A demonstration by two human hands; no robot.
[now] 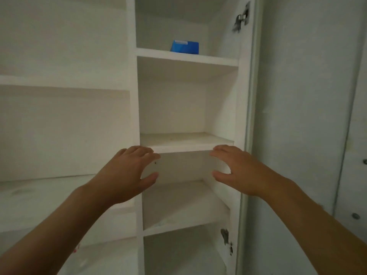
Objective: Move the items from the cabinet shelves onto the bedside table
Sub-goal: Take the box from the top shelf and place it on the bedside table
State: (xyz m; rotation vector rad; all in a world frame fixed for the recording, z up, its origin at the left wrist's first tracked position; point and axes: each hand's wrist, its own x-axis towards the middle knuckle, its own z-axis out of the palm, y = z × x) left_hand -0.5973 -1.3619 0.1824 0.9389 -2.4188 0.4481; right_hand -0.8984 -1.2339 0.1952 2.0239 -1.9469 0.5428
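A blue box (185, 47) sits on the upper shelf (208, 60) of a narrow white cabinet column. Well below it, my left hand (127, 173) and my right hand (238, 171) are both raised in front of the shelf (184, 142) at mid height, palms facing each other, fingers spread and curved. Nothing is held in either hand. The mid shelf between them carries nothing that I can see. The bedside table is out of view.
A wider white compartment with shelves (59, 82) lies to the left. The open cabinet door (297, 116) stands at the right, with metal hinges (241, 18) on the cabinet side. Lower shelves (178, 225) continue beneath my hands.
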